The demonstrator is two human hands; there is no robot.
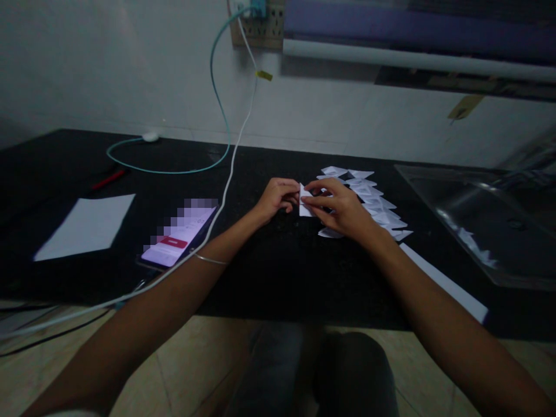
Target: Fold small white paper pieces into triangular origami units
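Observation:
Between my two hands is a small folded piece of white paper [306,209], held just above the dark countertop. My left hand [278,196] pinches its left edge with the fingertips. From the other side my right hand [341,209] presses the paper's face with thumb and fingers. Close by, partly behind my right hand, lie rows of folded white paper pieces [377,204], overlapping one another. Part of that group is hidden by the hand and wrist.
A lit phone [174,240] and a flat white sheet [87,227] lie to the left. A white cable [230,174] crosses over my left forearm. Another white paper [443,281] lies beside my right forearm. A metal sink [490,231] is at the right; a teal cable [211,63] hangs from the socket.

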